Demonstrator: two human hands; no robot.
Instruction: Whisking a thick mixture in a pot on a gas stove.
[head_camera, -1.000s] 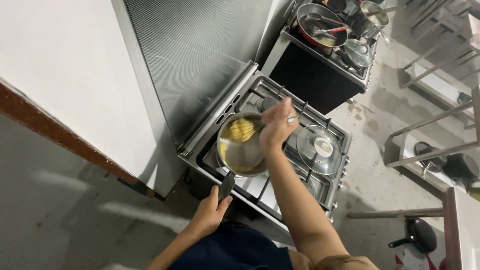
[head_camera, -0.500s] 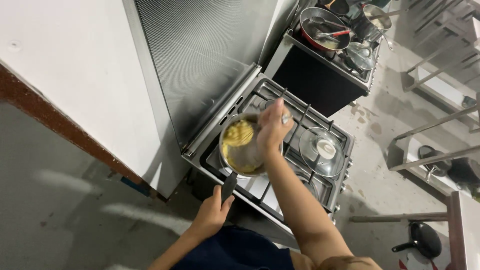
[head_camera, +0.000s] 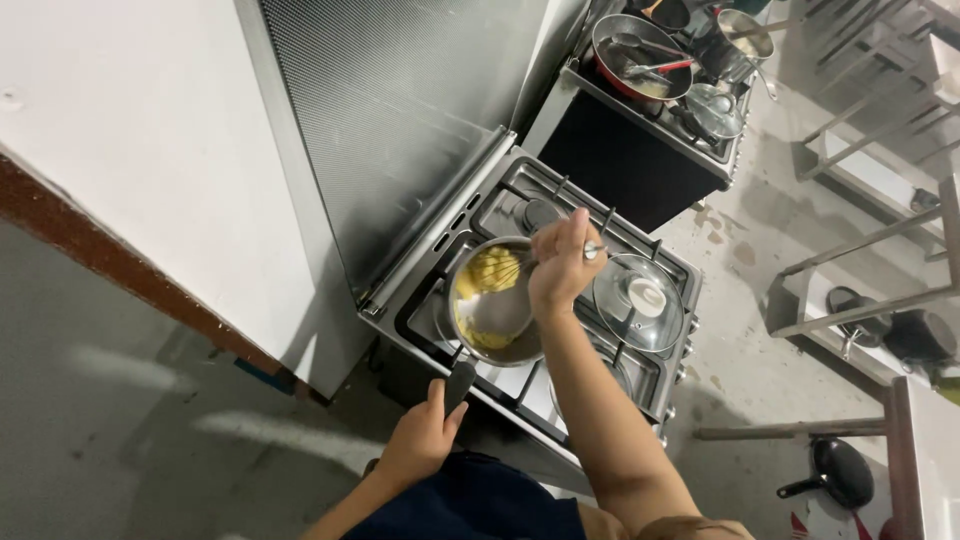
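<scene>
On the grey gas stove (head_camera: 500, 330), a shiny round steel pan (head_camera: 492, 303) of yellow food sits on a front burner. The left hand (head_camera: 420, 440) is closed around its black handle (head_camera: 458, 383), the sensible hold for a stiff, probably hot pan. The right hand (head_camera: 560, 265) is clamped on a metal whisk (head_camera: 520, 268) above the pan; a glass lid (head_camera: 638, 302) lies just right of the pan.

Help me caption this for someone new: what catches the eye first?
A shiny steel saucepan of yellow food sits mid-frame on a grey gas stove. The right hand holds a metal whisk in it, while the left hand grips its black handle. A round glass lid lies just right.
</scene>
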